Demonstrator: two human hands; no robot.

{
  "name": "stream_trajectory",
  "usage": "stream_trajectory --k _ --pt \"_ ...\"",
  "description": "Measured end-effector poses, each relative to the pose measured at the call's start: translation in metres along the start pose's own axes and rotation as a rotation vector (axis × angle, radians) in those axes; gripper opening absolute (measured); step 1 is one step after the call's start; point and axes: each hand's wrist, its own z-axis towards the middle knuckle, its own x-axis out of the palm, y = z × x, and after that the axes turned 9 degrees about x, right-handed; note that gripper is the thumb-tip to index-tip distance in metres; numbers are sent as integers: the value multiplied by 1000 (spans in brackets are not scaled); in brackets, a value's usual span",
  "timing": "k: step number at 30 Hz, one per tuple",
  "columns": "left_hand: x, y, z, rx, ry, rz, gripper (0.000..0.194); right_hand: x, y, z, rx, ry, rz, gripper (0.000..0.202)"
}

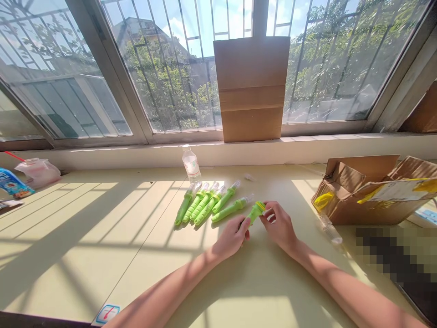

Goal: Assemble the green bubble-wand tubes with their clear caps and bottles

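My left hand (234,234) is closed around the lower part of a green plastic stick (256,212), tilted with its flared, ringed end up and to the right. At that ringed end, the curled fingers of my right hand (278,225) pinch its edge; their tips are partly hidden. Just left of my hands lie several similar green sticks (205,205) with clear tips, side by side on the pale table (136,273). One of them, the nearest stick (232,209), points toward the held one. No clear tip shows on the held stick.
Behind the sticks stands a water bottle (191,165). An open cardboard box (368,200) is at the right, with a clear plastic tube (330,230) beside it. A cardboard sheet (252,91) leans against the window. A blue packet (15,183) and a pinkish bag (39,172) lie far left.
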Motion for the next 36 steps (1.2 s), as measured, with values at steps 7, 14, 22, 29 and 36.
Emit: stream_trajectory --k 7,14,22,29,36 --pt "2 -4 -2 -82 -38 -46 32 -1 3 -1 -47 6 -41 14" --pt "1 -4 -1 -116 -7 -170 37 0 2 -4 -45 6 -85 18" --pt "1 2 2 -78 17 -243 38 1 3 -4 -8 3 -25 18" --pt "0 -3 3 -132 -6 -210 42 -2 8 -4 -75 10 -13 13" --pt "4 -7 -2 -97 -72 -116 33 -3 9 -3 -149 -24 3 13"
